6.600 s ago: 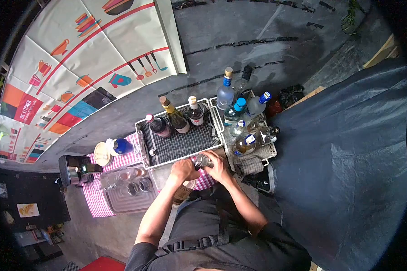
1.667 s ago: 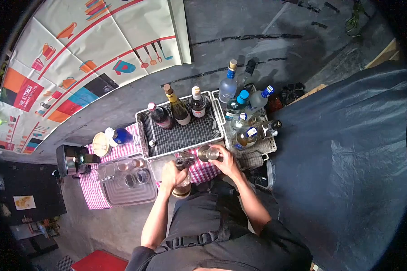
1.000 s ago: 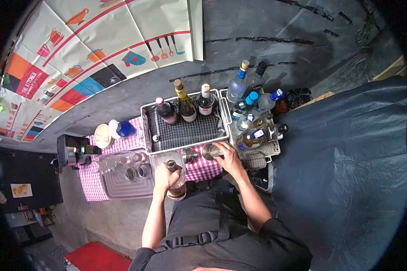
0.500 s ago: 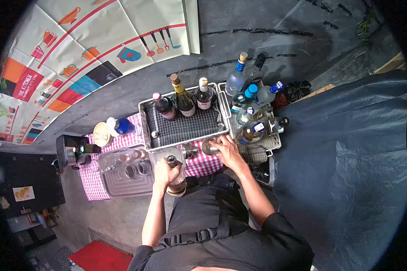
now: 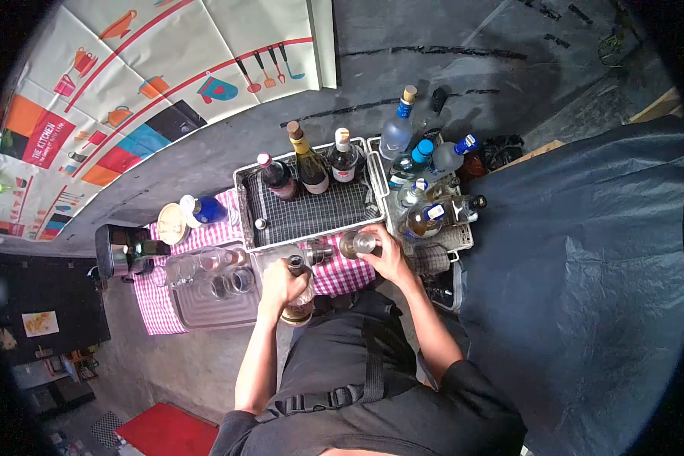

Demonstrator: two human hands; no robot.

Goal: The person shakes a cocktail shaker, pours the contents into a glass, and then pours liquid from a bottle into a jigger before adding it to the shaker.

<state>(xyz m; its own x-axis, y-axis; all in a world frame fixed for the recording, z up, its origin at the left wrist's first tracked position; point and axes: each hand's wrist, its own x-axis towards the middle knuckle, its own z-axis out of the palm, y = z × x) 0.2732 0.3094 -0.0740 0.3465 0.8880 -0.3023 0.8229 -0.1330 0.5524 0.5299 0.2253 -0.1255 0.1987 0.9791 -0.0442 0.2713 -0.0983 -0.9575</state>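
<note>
My left hand [image 5: 283, 283] is wrapped round the neck of a glass bottle [image 5: 299, 311] with a dark top, held close to my body at the near side of the table. Its label cannot be read from here. To the right, my right hand [image 5: 384, 257] grips a small clear drinking glass [image 5: 351, 245] by its side, over the checked cloth. A metal jigger-like cup [image 5: 318, 252] lies between the two hands, just below the wire basket. Behind my left hand is a clear container, partly hidden.
A white-rimmed wire basket [image 5: 308, 247] holds several bottles, among them a yellow-necked bottle [image 5: 309, 161]. More bottles, including a blue-capped one [image 5: 412, 161], crowd the rack on the right. A clear tray [image 5: 216, 321] with several glasses stands left on the red checked cloth [image 5: 156, 308].
My left hand and the bottle have shifted slightly right and up. In my right hand the glass has turned, so its round end shows more, and the fingers have moved round its side.
</note>
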